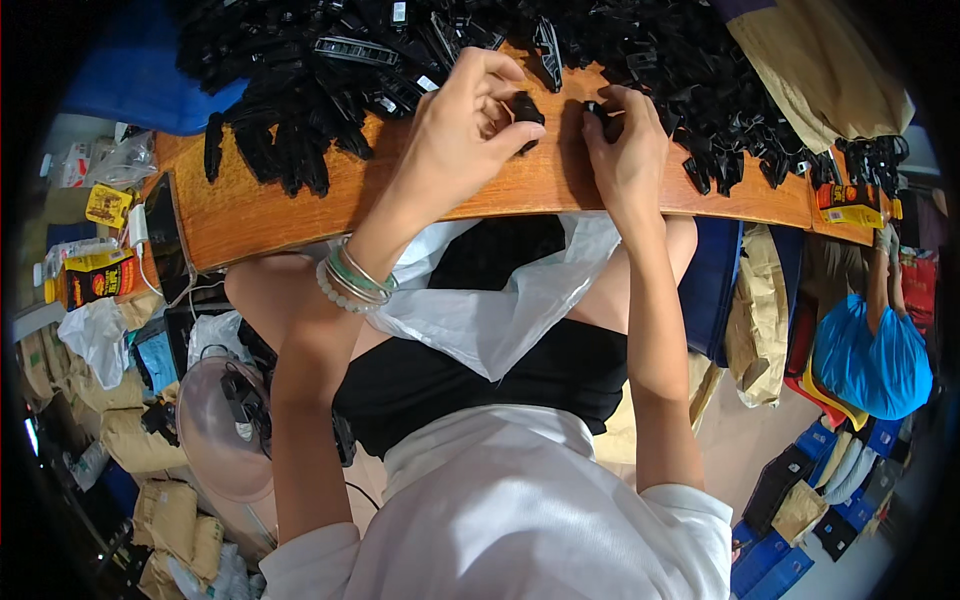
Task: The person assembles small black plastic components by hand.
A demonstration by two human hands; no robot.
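My left hand [455, 135] is closed on a small black plastic part [527, 118], pinched between thumb and fingers just above the wooden table [330, 215]. To the right of it, my right hand [630, 145] grips another small black part [606, 122], mostly covered by the fingers. A narrow gap separates the two parts. Beyond the hands lies a heap of black plastic pieces [290, 150], long and slim on the left. One dark piece with a pale edge [548, 55] lies apart between the hands, farther back. The exact kind of these parts cannot be made out.
More small black parts [715, 150] pile up on the right, beside a brown sack [815, 70]. A white cloth [480, 320] drapes over my lap below the table edge. A clear plastic tub [215, 430] stands at the left, and a blue bag [870, 355] at the right.
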